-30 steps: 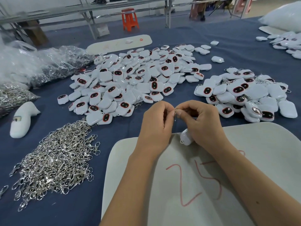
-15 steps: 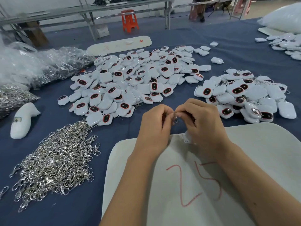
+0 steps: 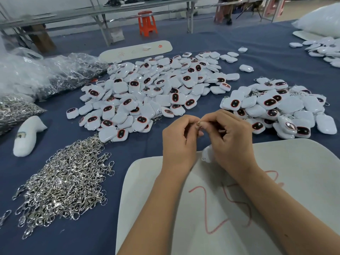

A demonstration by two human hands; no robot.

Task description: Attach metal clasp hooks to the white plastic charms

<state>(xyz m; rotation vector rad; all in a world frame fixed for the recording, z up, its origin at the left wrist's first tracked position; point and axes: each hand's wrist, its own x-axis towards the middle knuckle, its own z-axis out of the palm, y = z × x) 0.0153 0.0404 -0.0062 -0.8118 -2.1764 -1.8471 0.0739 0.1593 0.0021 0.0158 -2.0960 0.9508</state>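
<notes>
Charm [image 3: 207,153] hangs beneath the right hand [image 3: 230,137] above the white board [image 3: 294,162], while both hands' fingertips, the left hand [image 3: 179,138] included, pinch a metal clasp [image 3: 199,124] together, likely for threading.

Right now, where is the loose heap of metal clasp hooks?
In the head view the loose heap of metal clasp hooks lies on the blue cloth at lower left, left of the white board and just below the big charm pile.
</notes>
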